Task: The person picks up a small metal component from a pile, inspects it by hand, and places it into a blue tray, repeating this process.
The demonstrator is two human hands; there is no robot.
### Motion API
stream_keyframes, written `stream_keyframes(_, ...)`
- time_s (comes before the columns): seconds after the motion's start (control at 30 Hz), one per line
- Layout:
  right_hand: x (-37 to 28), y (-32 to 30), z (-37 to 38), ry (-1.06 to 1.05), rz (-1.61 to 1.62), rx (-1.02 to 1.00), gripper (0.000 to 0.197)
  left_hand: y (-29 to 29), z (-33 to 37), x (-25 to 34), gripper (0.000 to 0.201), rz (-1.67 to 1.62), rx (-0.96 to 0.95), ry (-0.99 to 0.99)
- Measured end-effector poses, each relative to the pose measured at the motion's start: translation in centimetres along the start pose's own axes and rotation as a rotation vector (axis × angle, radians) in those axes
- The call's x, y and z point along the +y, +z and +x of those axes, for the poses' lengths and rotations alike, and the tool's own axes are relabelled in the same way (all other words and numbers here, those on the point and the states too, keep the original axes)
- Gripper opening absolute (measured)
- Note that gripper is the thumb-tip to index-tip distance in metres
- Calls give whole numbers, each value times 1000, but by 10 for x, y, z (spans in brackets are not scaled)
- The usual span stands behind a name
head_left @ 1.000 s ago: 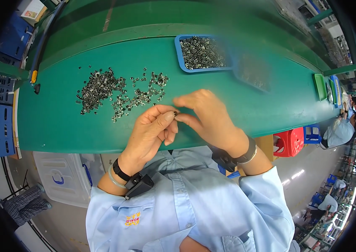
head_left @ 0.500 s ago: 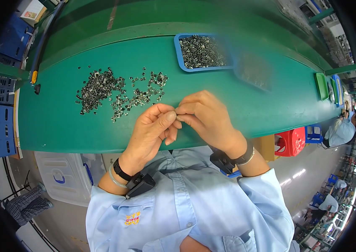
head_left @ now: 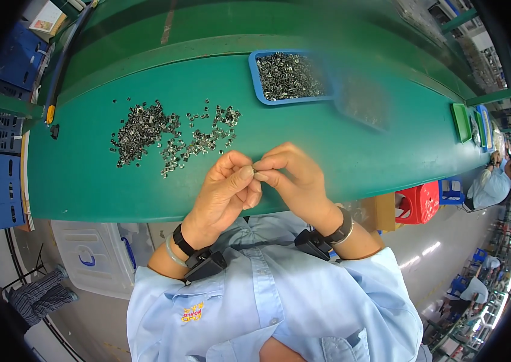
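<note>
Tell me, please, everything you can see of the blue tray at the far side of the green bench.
The blue tray is a shallow rectangular bin, plastic by its look, with a raised rim and rounded corners. It lies flat on the green bench, slightly askew, beyond both hands and apart from them. It is filled nearly to the rim with small grey metal parts. Its right end is blurred, so that edge cannot be made out. Nothing but the bench and its contents touches it.
</note>
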State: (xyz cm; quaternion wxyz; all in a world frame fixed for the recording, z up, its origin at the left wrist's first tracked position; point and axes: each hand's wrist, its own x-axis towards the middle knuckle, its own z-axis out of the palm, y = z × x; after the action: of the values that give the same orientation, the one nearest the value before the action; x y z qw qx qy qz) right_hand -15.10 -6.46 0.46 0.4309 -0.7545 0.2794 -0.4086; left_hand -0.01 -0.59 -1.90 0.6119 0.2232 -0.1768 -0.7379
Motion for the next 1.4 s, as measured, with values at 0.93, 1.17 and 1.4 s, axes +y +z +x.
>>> stream_keyframes(0.93, -9, -10, 7, -156, -2, -44, 11, 17, -6, 13, 20, 48, -51, -64)
stream_keyframes(1.17, -10, -15, 12, -263, -81, -93, 13, 16, -7, 23, 20, 143, -39, -128)
stream_keyframes(1.4, -4, -18, 13, -285, -134, -131, 14, 12, -6, 27, 14, 210, 5, -176)
